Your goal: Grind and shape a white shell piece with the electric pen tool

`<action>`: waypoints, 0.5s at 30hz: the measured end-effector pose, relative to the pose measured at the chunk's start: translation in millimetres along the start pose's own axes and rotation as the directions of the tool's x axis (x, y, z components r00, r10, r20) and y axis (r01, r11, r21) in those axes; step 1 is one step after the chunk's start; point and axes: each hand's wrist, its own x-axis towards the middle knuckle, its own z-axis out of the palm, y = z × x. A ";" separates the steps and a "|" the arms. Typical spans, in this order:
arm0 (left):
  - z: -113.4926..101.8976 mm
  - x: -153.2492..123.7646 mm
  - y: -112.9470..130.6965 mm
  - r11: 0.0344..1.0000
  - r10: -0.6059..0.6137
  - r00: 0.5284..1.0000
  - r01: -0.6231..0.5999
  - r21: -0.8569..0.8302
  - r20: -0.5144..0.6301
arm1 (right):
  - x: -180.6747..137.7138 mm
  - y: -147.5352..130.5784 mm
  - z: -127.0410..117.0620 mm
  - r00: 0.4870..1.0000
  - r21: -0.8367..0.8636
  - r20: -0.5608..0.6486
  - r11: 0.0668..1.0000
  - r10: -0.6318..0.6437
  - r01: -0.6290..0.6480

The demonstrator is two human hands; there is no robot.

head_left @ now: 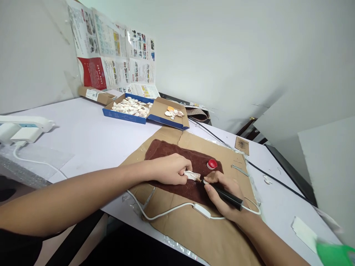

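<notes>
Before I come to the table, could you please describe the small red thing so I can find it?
On the white table lies brown paper, with a dark brown cloth on it. Near the cloth's right end, beyond the right hand, sits the small round thing, the only bright red one there.

Materials and finishes. The pen-shaped tool (229,197) has a smooth black handle with a plastic sheen; its white cable (166,212) and inline switch (202,211) look like smooth plastic. The pale fragment (192,175) is chalky and uneven. Beneath it: soft, matt brown cloth (198,159) over creased, matt brown paper (188,229), edged by glossy clear film (181,248). Tabletop (83,129): smooth, white, low sheen. Box (124,115): cardboard, blue outside. Red cup (212,164): shiny, plastic-like. Tweezers (240,170): possibly metal, too small to be certain.
</notes>
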 end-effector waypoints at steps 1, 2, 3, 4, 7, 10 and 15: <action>0.7 0.3 -0.3 1.000 0.002 1.000 -0.002 0.005 -0.010 | -0.5 0.2 -0.2 1.000 0.009 0.002 1.000 -0.019 0.019; 1.6 0.5 -0.7 1.000 0.006 1.000 -0.005 0.014 -0.025 | -0.8 -0.2 -0.5 0.999 0.015 0.005 0.999 -0.036 0.036; 2.6 0.7 -1.2 1.000 0.010 0.999 -0.009 0.025 -0.041 | -0.9 -0.9 -0.9 0.999 0.016 0.010 0.999 -0.051 0.051; 3.6 0.7 -1.7 0.999 0.013 0.998 -0.011 0.035 -0.055 | -0.8 -2.0 -1.4 0.998 0.014 0.017 0.998 -0.067 0.066; 6.0 0.4 -2.8 0.998 0.011 0.997 -0.007 0.054 -0.074 | -0.2 -5.3 -2.4 0.994 -0.010 0.039 0.995 -0.103 0.103; 6.8 0.3 -3.2 0.998 0.011 0.997 -0.007 0.055 -0.072 | 0.1 -6.8 -2.6 0.993 -0.025 0.046 0.994 -0.104 0.106; 6.2 1.4 -3.8 0.998 0.005 0.999 -0.002 0.069 -0.052 | 0.1 -3.9 -3.8 1.000 0.026 0.025 1.000 -0.012 0.011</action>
